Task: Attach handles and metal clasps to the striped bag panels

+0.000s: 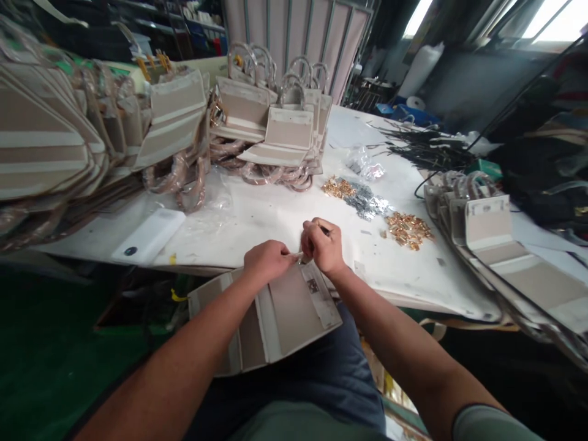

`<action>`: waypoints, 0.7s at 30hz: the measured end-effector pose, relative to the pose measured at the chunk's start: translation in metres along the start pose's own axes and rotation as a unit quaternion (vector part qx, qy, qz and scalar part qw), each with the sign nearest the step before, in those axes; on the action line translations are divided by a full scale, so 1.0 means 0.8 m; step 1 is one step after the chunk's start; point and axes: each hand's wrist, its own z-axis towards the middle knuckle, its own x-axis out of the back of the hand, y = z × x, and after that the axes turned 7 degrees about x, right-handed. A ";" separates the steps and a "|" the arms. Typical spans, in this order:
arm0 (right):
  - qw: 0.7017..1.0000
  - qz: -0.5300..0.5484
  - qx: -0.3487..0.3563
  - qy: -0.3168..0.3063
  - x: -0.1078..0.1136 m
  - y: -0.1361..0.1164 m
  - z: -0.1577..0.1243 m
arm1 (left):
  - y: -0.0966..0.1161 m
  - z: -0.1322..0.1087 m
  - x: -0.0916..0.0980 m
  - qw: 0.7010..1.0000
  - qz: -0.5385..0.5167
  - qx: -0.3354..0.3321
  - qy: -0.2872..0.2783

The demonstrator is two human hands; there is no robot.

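Hard to make out first: your hands are covering the far edge of the panel (294, 318), and your left forearm is crossing over its left part. The panel itself is lying tilted over your lap, just in front of the bench (257, 223); a small metal plate (313, 285) is showing near its right end, its details too small to read.

Fingers: your left hand (270, 260) is pinching at the panel's far edge, thumb and fingertips together; a pale bit is sticking out there, and you are leaving it unclear whether it belongs to the panel. Your right hand (323, 244) is curling tightly just beside it, gripping a slim dark-ended tool (325, 231); most of the tool is hiding inside the fist, so its kind and its working end are not showing.

Beyond the panel and to its right, gold-coloured pieces (408, 230) are lying in two heaps, with silver-coloured pieces (365, 201) between them; single shapes are blurring together. Left of the panel, a white box-like object (149, 236) is resting. Farther left, stacked handled panels (41, 131) are running out of view; right of the panel, another stack (489, 226) is being cut off likewise.
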 end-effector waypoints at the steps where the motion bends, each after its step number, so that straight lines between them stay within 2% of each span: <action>1: 1.000 -0.002 -0.004 -0.008 0.000 0.000 0.000 | 0.000 0.000 0.000 1.000 0.001 0.001 -0.002; 5: 1.000 0.012 0.006 -0.002 -0.001 0.002 -0.001 | 0.000 0.001 -0.001 1.000 0.000 0.001 -0.002; 10: 1.000 -0.014 -0.018 -0.010 -0.006 0.008 -0.008 | 0.000 0.000 -0.002 1.000 -0.007 -0.011 0.015; 14: 0.999 -0.025 -0.006 -0.035 -0.007 0.006 -0.010 | -0.006 -0.032 -0.008 0.995 -0.013 -0.048 0.085; 16: 0.999 -0.023 -0.002 -0.033 -0.007 0.004 -0.010 | -0.015 -0.063 -0.021 0.982 -0.016 -0.105 0.158; 18: 0.999 -0.023 -0.004 -0.029 -0.006 0.004 -0.010 | -0.027 -0.099 -0.043 0.953 -0.015 -0.201 0.226; 19: 0.999 -0.022 -0.007 -0.028 -0.006 0.004 -0.011 | -0.033 -0.115 -0.056 0.940 -0.009 -0.246 0.237; 21: 0.999 -0.021 -0.011 -0.026 -0.006 0.005 -0.011 | -0.042 -0.142 -0.081 0.926 0.019 -0.312 0.213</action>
